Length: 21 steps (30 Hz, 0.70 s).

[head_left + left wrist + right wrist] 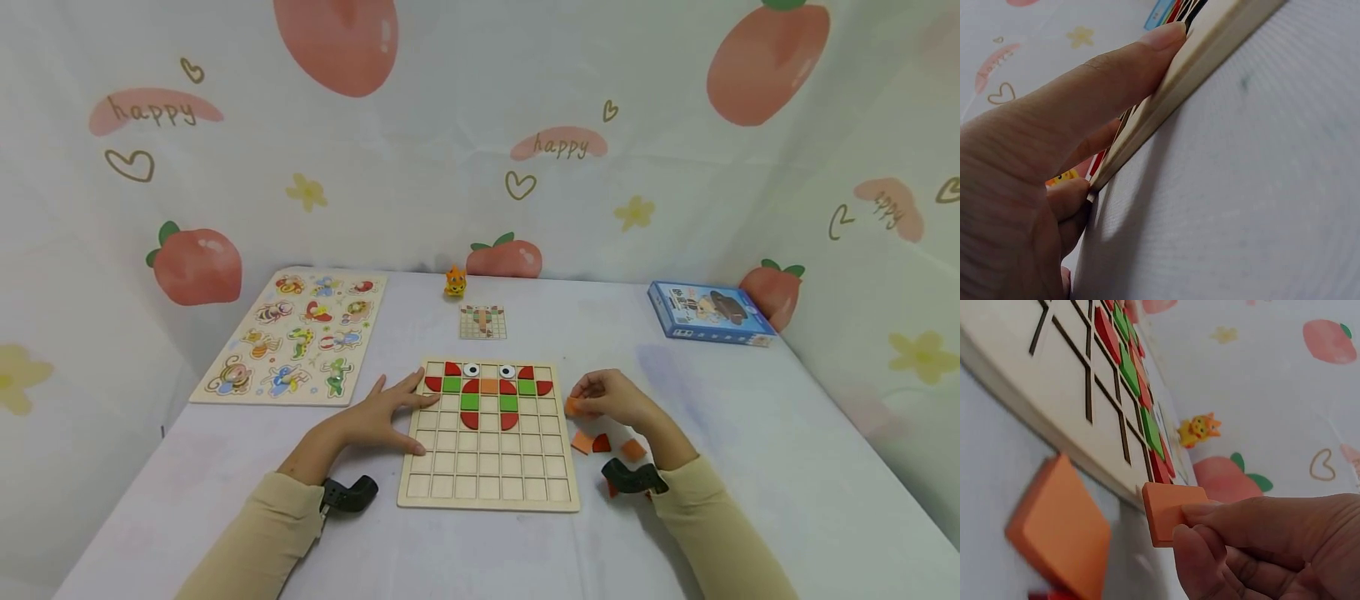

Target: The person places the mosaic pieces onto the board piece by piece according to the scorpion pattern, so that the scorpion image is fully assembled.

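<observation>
A wooden grid board (pixel 487 487) lies in the middle of the table, with red quarter-round, green square and eye tiles in its upper rows and one orange square among them. My left hand (pixel 375 418) rests on its left edge, fingers spread and thumb (pixel 1116 75) on the rim. Beside the board's right edge my right hand (pixel 618 400) pinches an orange square tile (pixel 1165 512) between thumb and finger. Just below lie another orange square tile (pixel 582 442), a red quarter-round tile (pixel 602 443) and a further orange tile (pixel 633 451). Red pieces are partly hidden under the right wrist.
Behind the board lies a small pattern card (pixel 483 322), with a yellow-orange toy figure (pixel 455 282) beyond it. An insect puzzle board (pixel 288 337) lies at the left. A blue box (pixel 708 313) stands at the back right, near the patterned cloth wall.
</observation>
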Motion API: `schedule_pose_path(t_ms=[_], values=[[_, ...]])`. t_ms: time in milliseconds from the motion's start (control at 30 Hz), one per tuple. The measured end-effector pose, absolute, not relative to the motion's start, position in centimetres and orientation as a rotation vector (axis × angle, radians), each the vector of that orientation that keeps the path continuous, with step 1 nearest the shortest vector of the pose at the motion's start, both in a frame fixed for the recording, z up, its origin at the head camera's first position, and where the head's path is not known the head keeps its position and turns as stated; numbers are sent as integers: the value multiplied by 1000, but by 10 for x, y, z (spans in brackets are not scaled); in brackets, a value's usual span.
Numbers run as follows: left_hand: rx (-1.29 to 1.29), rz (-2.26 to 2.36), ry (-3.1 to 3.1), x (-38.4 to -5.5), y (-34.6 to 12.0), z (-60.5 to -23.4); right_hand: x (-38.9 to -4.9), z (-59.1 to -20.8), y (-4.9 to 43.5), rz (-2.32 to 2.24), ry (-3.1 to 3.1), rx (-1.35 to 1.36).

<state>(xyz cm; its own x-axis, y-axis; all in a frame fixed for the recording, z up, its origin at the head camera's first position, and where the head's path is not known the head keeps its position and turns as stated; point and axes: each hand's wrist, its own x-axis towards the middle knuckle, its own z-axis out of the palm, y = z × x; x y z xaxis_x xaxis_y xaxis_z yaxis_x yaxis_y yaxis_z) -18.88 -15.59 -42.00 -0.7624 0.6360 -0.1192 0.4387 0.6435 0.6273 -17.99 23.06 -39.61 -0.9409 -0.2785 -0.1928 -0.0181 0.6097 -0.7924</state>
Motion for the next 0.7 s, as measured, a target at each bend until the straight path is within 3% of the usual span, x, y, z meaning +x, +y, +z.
schedule_pose_path(t_ms=[700], values=[[846,830,2543,-188,-156,-420,-202,-400,151,-1416,2373,-389]])
